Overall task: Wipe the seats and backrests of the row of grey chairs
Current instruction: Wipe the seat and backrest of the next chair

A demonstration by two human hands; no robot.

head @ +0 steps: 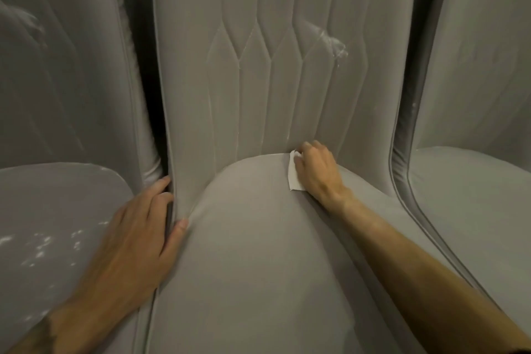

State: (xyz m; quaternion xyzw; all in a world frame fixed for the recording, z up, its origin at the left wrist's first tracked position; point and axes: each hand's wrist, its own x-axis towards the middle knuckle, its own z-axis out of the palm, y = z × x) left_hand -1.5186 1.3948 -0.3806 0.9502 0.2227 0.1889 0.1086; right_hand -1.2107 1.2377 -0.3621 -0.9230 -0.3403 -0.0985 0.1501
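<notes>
While my right grip (316,171) curls round the white cloth (294,177) in the crease behind the middle chair's (184,100) seat (258,261), my left grip (135,236) rests flat-fingered on that chair's left edge. I judge the crease is being wiped. Next I should reach up to the white smear (333,43) on its grey backrest (258,89).

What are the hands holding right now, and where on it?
The right hand grips a small white wipe along its right side. The left hand holds nothing, resting on the side edge of the middle grey upholstered chair.
</notes>
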